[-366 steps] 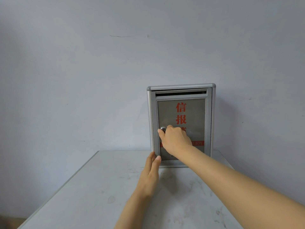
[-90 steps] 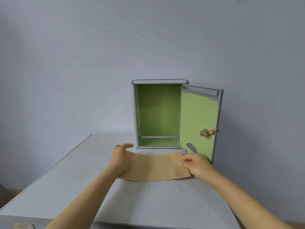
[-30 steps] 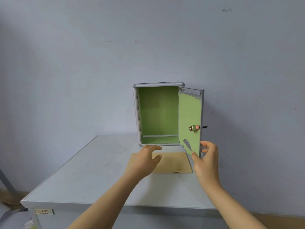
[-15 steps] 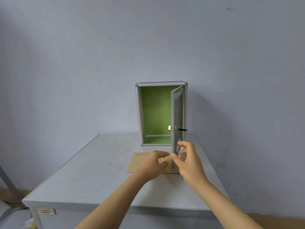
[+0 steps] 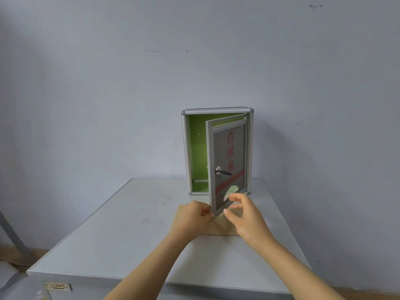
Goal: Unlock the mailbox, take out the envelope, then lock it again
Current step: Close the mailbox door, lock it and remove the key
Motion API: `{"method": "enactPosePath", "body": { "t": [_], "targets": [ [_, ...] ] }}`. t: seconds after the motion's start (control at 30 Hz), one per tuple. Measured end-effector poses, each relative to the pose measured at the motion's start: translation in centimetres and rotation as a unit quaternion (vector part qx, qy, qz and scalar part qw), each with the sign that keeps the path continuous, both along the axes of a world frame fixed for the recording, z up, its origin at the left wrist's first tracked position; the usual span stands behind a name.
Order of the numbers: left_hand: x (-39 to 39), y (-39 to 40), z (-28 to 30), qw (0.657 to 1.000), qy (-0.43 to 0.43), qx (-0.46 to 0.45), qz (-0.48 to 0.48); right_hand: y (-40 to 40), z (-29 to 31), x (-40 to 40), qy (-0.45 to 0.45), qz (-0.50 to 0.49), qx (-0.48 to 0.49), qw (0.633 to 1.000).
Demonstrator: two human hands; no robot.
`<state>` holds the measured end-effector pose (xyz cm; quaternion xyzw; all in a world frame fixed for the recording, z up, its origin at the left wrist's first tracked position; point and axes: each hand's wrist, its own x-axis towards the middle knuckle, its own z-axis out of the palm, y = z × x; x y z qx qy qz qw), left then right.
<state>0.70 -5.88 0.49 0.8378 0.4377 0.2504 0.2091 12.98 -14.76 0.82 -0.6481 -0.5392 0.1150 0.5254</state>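
Observation:
A silver mailbox [image 5: 217, 110] with a green inside stands at the back of the white table [image 5: 134, 230]. Its grey door [image 5: 227, 165] with red characters hangs half open, hinged on the right, and a key [image 5: 221, 172] sticks out of its lock. The brown envelope [image 5: 223, 227] lies flat on the table in front of the box, mostly under my hands. My left hand [image 5: 193, 217] pinches the door's lower free corner. My right hand [image 5: 246, 217] is curled just in front of the door's bottom edge, fingertips close to it; contact is unclear.
A pale blue wall [image 5: 129, 83] rises right behind the mailbox. The table's front edge [image 5: 151, 278] carries a small label [image 5: 58, 286] at the left. A grey metal leg [image 5: 10, 232] leans at the far left above the floor.
The door has swung further toward shut, now showing its grey front. My left hand has moved off the envelope to the door's lower corner. My right hand stays by the door's bottom edge.

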Motion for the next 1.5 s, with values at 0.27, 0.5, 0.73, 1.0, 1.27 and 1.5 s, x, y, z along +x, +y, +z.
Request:
{"method": "enactPosePath", "body": {
  "t": [0.27,0.5,0.73,1.0,1.27,1.5],
  "targets": [
    [-0.7,2.9,-0.3,0.998,-0.045,-0.006,0.040,1.1,-0.1,3.3,-0.058,-0.037,-0.028,0.997],
    [-0.9,5.0,-1.0,0.998,-0.040,-0.017,0.044,2.3,-0.1,6.1,-0.082,-0.072,-0.054,0.993],
    [-1.0,6.7,-1.4,0.997,0.008,0.052,0.054,3.3,-0.3,8.4,-0.095,-0.098,-0.073,0.988],
    [-0.9,7.9,-1.6,0.995,0.020,0.078,0.067,5.5,-0.5,9.4,-0.103,-0.113,-0.124,0.980],
    [-0.9,9.0,-1.4,0.995,-0.016,0.040,0.086,7.6,0.0,10.0,-0.092,-0.163,-0.158,0.970],
    [-0.2,10.2,-1.6,0.996,0.025,0.026,0.086,8.7,-0.9,10.7,-0.122,-0.170,-0.128,0.969]
  ]
}}
